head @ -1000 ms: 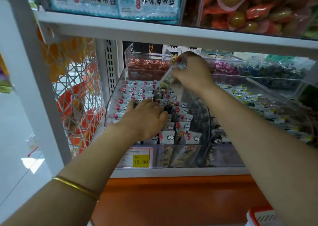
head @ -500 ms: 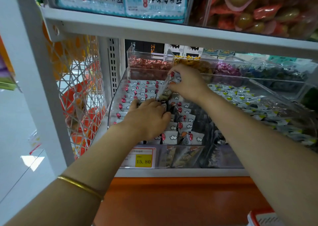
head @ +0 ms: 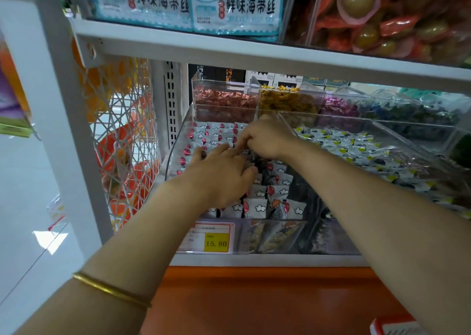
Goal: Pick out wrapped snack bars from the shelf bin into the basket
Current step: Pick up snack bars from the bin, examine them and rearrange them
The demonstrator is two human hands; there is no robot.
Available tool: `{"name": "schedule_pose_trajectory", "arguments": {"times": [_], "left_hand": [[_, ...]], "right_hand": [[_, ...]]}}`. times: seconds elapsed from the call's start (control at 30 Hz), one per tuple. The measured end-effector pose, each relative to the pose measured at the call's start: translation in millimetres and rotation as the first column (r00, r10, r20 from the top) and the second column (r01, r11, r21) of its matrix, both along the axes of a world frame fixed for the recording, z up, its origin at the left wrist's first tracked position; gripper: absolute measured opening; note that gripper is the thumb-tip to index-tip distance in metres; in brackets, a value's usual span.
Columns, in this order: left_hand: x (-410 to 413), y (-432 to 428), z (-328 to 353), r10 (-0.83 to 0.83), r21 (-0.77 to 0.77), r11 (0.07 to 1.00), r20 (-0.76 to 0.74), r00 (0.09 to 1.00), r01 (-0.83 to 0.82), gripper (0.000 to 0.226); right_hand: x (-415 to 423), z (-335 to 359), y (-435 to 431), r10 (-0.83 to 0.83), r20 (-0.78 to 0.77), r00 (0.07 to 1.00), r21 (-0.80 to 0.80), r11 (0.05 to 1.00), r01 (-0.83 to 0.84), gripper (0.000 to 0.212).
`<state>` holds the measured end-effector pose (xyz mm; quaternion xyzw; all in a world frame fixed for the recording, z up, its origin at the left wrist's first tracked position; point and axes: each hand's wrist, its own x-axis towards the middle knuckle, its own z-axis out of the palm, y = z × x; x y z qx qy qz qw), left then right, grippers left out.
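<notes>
Wrapped snack bars (head: 257, 207): white packets with a red mark and cloud print, packed on edge in rows that run from the front wall to the back wall of the clear shelf bin (head: 178, 141), which is set at the left end of the lower shelf (head: 254, 259). Long axis of a single bar: cannot be told.

Left hand (head: 221, 179): laid palm-down on the middle rows, fingers spread and fairly straight, nothing gripped.

Right hand (head: 265, 138): placed nearer the back wall, just beside the left fingertips, fingers curled down among the bars. Whether a bar is pinched cannot be told.

Basket (head: 392, 325): judged from a red-and-white rim seen below the shelf's front edge, on the right-hand side. The right hand is judged better placed for the carry, up over the front wall and down.

Price tag (head: 216, 243): fixed to the bin's front wall.
</notes>
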<state>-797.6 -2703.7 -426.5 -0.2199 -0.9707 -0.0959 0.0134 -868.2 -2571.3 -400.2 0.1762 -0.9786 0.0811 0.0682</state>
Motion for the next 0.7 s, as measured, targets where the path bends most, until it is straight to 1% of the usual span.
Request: {"name": "schedule_pose_trajectory", "arguments": {"times": [0.07, 0.1, 0.13, 0.2, 0.23, 0.33, 0.37, 0.43, 0.57, 0.63, 0.7], "left_hand": [[1.7, -2.8, 1.9, 0.010, 0.003, 1.000, -0.004, 1.000, -0.010, 0.052], [2.3, -4.5, 2.4, 0.021, 0.005, 1.000, -0.004, 1.000, -0.021, 0.054], [2.8, -6.3, 2.6, 0.033, 0.007, 0.999, 0.000, 0.999, -0.033, 0.055], [2.9, -10.3, 3.0, 0.054, 0.003, 0.999, 0.007, 0.999, -0.054, 0.057], [3.0, -12.2, 3.2, 0.062, -0.001, 0.998, 0.005, 0.998, -0.062, 0.057], [3.7, -16.7, 2.7, 0.078, -0.001, 0.997, -0.004, 0.997, -0.078, 0.056], [4.4, -17.4, 2.7, 0.082, 0.005, 0.997, 0.003, 0.997, -0.082, 0.056], [5.3, -18.4, 2.3, 0.080, 0.015, 0.997, 0.008, 0.997, -0.080, 0.055], [6.3, -19.5, 1.8, 0.073, 0.017, 0.997, -0.018, 0.997, -0.072, 0.051], [7.4, -20.0, 1.9, 0.069, 0.018, 0.997, -0.012, 0.998, -0.069, 0.052], [9.0, -20.6, 2.6, 0.069, 0.020, 0.997, -0.001, 0.998, -0.069, 0.053]], "right_hand": [[-5.8, 2.0, 0.2, -0.053, -0.055, 0.997, -0.138, 0.989, 0.045, 0.030], [-9.1, 2.9, -0.6, -0.081, -0.100, 0.992, -0.164, 0.984, 0.064, 0.027], [-13.1, 2.9, -1.5, -0.098, -0.144, 0.985, -0.152, 0.985, 0.076, 0.024], [-18.6, 3.4, -5.0, -0.095, -0.204, 0.974, -0.083, 0.993, 0.079, 0.018], [-20.4, 2.9, -7.7, -0.086, -0.223, 0.971, -0.020, 0.996, 0.084, 0.019], [-25.0, -2.4, -15.6, -0.070, -0.281, 0.957, 0.221, 0.966, 0.135, 0.029], [-25.2, -3.9, -16.9, -0.083, -0.284, 0.955, 0.256, 0.954, 0.158, 0.031], [-25.8, -5.5, -17.7, -0.107, -0.269, 0.957, 0.269, 0.946, 0.182, 0.029], [-22.4, -4.8, -16.7, -0.136, -0.201, 0.970, 0.193, 0.965, 0.176, 0.011], [-20.2, -2.1, -14.2, -0.151, -0.136, 0.979, 0.119, 0.979, 0.168, 0.007], [-17.5, 2.6, -12.1, -0.156, -0.088, 0.984, -0.001, 0.988, 0.156, 0.006]]}}
